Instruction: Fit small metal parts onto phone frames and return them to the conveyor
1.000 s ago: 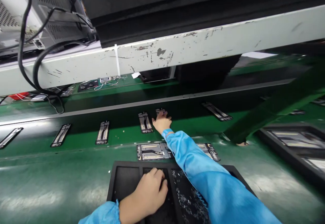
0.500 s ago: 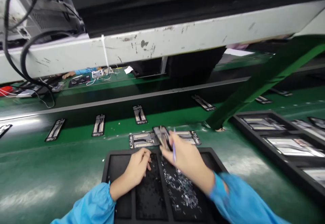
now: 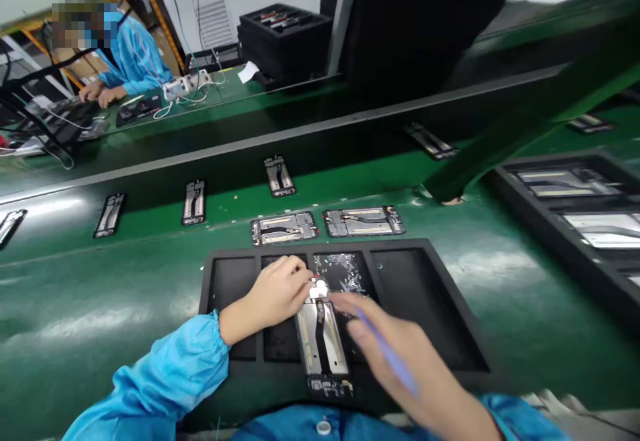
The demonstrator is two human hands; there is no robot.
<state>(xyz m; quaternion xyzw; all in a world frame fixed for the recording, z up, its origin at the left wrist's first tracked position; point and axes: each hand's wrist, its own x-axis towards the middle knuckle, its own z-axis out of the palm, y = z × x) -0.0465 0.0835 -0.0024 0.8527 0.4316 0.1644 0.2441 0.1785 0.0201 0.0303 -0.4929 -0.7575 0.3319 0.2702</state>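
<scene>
A phone frame assembly (image 3: 321, 337), silver with a black ribbon cable, lies lengthwise over the black foam tray (image 3: 440, 307), its lower end past the near rim. My left hand (image 3: 277, 292) is closed at the frame's upper left corner, fingers curled against it. My right hand (image 3: 400, 347), smeared by motion, grips a slim purple pointed tool (image 3: 387, 354); its fingertips are by the frame's upper right side. Tiny clear and silver pieces (image 3: 345, 269) are scattered in the tray compartment behind the frame.
Two phone frames, one on the left (image 3: 284, 228) and one on the right (image 3: 364, 221), lie beyond the tray. Several more line the green bench, including one frame (image 3: 194, 202). A second tray (image 3: 545, 254) holds frames at right, beside a green post (image 3: 500, 134). A co-worker (image 3: 135, 54) sits across.
The phone frame in my right hand has come down onto the tray, where my left hand now meets it. The view has tilted, showing the co-worker and more of the tray.
</scene>
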